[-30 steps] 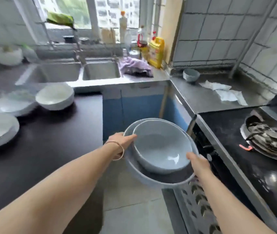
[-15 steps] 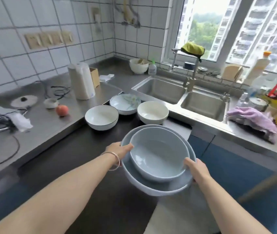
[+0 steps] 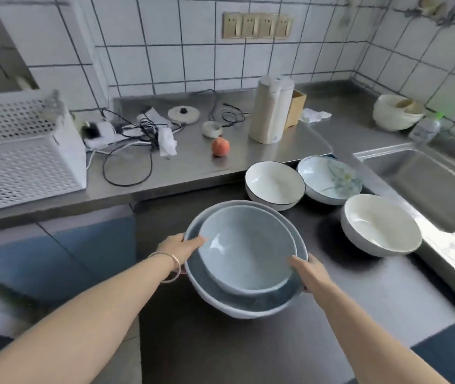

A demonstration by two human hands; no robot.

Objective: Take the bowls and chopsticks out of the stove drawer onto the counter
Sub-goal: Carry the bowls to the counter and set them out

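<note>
Stacked bowls arrive over the dark counter — carried in from the stove side.

A second ago the stack [image 3: 244, 256] hung over the floor beside the stove; now the view has swung past the sink [image 3: 426, 187] and the stack sits above the dark counter [image 3: 248, 350], just left of the sink and near three bowls [image 3: 274, 185] already set down there. The left hand [image 3: 180, 249] grips the left rim, thumb over the edge; the right hand [image 3: 308, 273] holds the right rim the same way — both closed on the stack, small bowl nested in the large one. I judge that only the lowering remains for this pair. No chopsticks show, and the drawer is out of view.
</note>
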